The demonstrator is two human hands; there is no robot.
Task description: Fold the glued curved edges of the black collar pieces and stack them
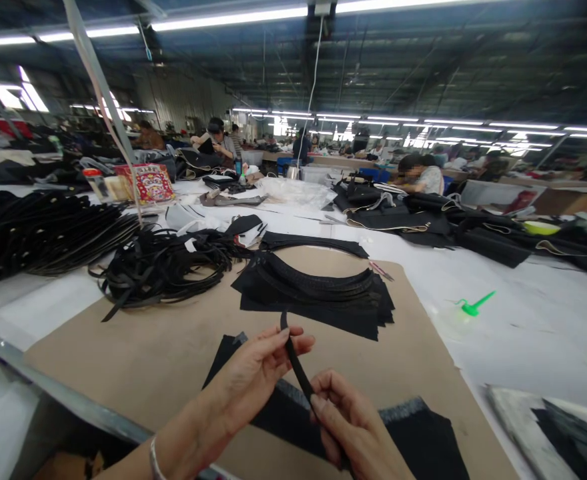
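Note:
A narrow black strap (pixel 293 357) is pinched between both my hands above a brown board (pixel 138 353). My left hand (pixel 253 383) grips its upper part with thumb and fingers closed. My right hand (pixel 346 423) is closed round its lower end. Under my hands lies a flat black fabric piece (pixel 423 433). Beyond them sits a stack of curved black fabric pieces (pixel 318 293). A tangled heap of black straps (pixel 158 267) lies at the board's far left corner.
A fanned pile of black strips (pixel 33 233) lies far left. A green plastic nozzle (pixel 476 305) rests on the white table (pixel 523 320) to the right. More black material covers the back right. Other people sit working at tables farther off. A metal rail (pixel 48 387) crosses the near left.

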